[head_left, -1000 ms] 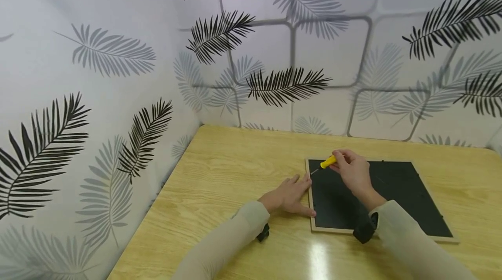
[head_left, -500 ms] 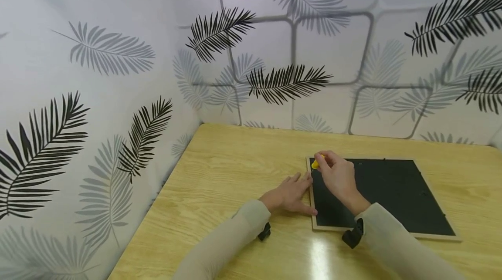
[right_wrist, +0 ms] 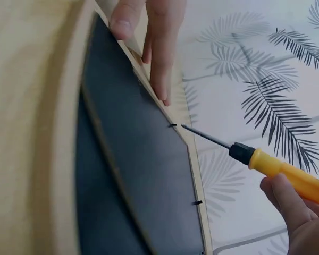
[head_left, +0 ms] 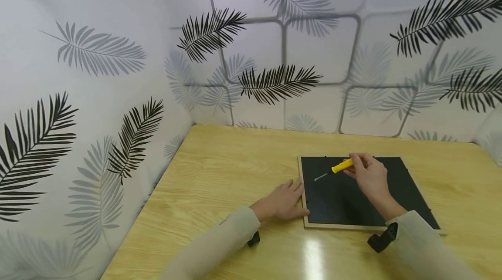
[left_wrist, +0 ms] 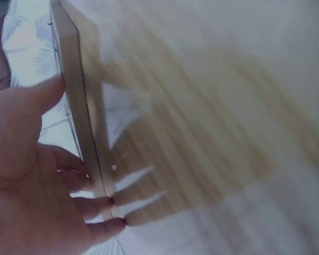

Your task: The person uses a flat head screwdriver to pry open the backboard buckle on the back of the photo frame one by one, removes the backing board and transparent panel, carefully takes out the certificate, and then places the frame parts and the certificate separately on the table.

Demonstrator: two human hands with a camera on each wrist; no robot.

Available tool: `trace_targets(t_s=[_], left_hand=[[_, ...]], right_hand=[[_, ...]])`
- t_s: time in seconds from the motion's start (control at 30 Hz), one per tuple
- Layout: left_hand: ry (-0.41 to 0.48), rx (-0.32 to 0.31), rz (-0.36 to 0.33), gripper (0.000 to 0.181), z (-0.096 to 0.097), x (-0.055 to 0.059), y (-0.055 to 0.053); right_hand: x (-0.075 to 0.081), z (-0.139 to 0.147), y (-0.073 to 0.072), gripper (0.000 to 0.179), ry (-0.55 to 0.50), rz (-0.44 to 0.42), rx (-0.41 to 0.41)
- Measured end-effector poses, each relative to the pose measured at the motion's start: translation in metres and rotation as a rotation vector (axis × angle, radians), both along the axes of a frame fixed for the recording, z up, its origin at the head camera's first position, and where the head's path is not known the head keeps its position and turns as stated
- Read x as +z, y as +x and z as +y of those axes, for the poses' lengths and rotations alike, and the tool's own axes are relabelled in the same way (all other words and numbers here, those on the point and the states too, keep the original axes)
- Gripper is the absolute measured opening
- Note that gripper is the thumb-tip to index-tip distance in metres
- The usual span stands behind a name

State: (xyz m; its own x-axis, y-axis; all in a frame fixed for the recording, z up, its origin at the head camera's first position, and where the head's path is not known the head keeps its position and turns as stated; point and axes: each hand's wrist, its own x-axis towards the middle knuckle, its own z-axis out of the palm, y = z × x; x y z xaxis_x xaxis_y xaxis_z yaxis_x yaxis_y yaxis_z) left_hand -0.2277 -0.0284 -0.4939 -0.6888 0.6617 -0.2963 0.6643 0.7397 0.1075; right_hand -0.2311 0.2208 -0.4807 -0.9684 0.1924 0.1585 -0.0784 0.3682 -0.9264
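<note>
A picture frame with a thin pale wood rim (head_left: 337,227) and a black backing board (head_left: 329,206) lies back side up on the table. My right hand (head_left: 370,180) grips a screwdriver (head_left: 342,166) by its yellow handle. Its metal shaft points left, over the backing near the left rim. In the right wrist view, the screwdriver's tip appears close to a small black tab (right_wrist: 173,125) at the rim. My left hand (head_left: 285,201) rests at the frame's left side, fingers spread and extended. Thumb and fingertips touch the wooden rim (left_wrist: 82,106) in the left wrist view.
More small black tabs, such as one tab (right_wrist: 197,202), sit along the rim. The light wood table (head_left: 227,162) meets a leaf-patterned wall (head_left: 259,114) behind and another at the left. Each wrist carries a black camera, like the right one (head_left: 382,238).
The screwdriver went in close to the left rim half a second ago with its handle raised. Now my right hand has drawn it back right. The left hand keeps its place on the frame.
</note>
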Motion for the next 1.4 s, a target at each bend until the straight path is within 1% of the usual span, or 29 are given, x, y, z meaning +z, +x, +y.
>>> trace_targets(t_s=[0.1, 0.13, 0.17, 0.2, 0.23, 0.27, 0.4, 0.47, 0.6, 0.73, 0.87, 0.93, 1.0, 1.13, 1.2, 1.27, 1.33, 1.4], left_hand=[[-0.005, 0.022, 0.001, 0.089, -0.002, 0.002, 0.005], [-0.004, 0.031, -0.001, 0.091, -0.002, 0.002, 0.005], [-0.002, 0.039, -0.007, 0.092, -0.002, 0.002, 0.006], [-0.003, 0.044, -0.009, 0.092, -0.002, 0.001, 0.006], [-0.004, 0.045, -0.01, 0.093, -0.002, 0.001, 0.006], [-0.005, 0.047, -0.011, 0.093, -0.001, 0.001, 0.006], [-0.009, 0.047, -0.005, 0.093, 0.003, 0.0, 0.008], [-0.01, 0.048, 0.003, 0.093, 0.004, 0.0, 0.008], [-0.031, 0.052, 0.022, 0.093, 0.005, -0.001, 0.009], [-0.057, 0.054, 0.055, 0.093, 0.005, -0.002, 0.009], [-0.057, 0.047, 0.076, 0.094, 0.004, -0.002, 0.01], [-0.053, 0.04, 0.078, 0.094, 0.005, -0.002, 0.011], [-0.055, 0.035, 0.086, 0.095, 0.005, -0.001, 0.011], [-0.072, 0.029, 0.097, 0.096, 0.003, 0.001, 0.011], [-0.08, 0.025, 0.098, 0.096, 0.003, 0.001, 0.009], [-0.098, 0.02, 0.1, 0.096, 0.003, 0.001, 0.007], [-0.125, 0.016, 0.11, 0.096, 0.004, 0.001, 0.005], [-0.149, 0.017, 0.123, 0.096, 0.005, 0.002, 0.005]], right_hand=[[0.001, 0.001, 0.015, 0.062, -0.031, -0.046, 0.081], [0.005, -0.002, 0.021, 0.058, -0.045, -0.074, 0.1], [0.011, -0.007, 0.029, 0.056, -0.045, -0.095, 0.112], [0.012, -0.008, 0.033, 0.054, -0.052, -0.1, 0.125], [0.016, -0.011, 0.038, 0.049, -0.061, -0.119, 0.135], [0.016, -0.012, 0.04, 0.049, -0.067, -0.127, 0.138], [0.009, -0.009, 0.042, 0.048, -0.067, -0.134, 0.141], [0.008, -0.01, 0.041, 0.048, -0.055, -0.133, 0.136], [0.004, -0.01, 0.039, 0.049, -0.051, -0.166, 0.117], [0.001, -0.008, 0.04, 0.051, -0.108, -0.224, 0.122], [-0.002, -0.009, 0.043, 0.051, -0.177, -0.265, 0.098], [-0.003, -0.011, 0.045, 0.051, -0.17, -0.253, 0.083], [-0.004, -0.014, 0.049, 0.051, -0.131, -0.213, 0.07], [0.0, -0.023, 0.053, 0.048, -0.021, -0.076, 0.063], [0.004, -0.029, 0.054, 0.045, 0.015, -0.001, 0.069], [0.007, -0.035, 0.053, 0.041, 0.045, 0.053, 0.078], [0.009, -0.04, 0.053, 0.037, 0.075, 0.083, 0.082], [0.01, -0.041, 0.051, 0.035, 0.093, 0.086, 0.083]])
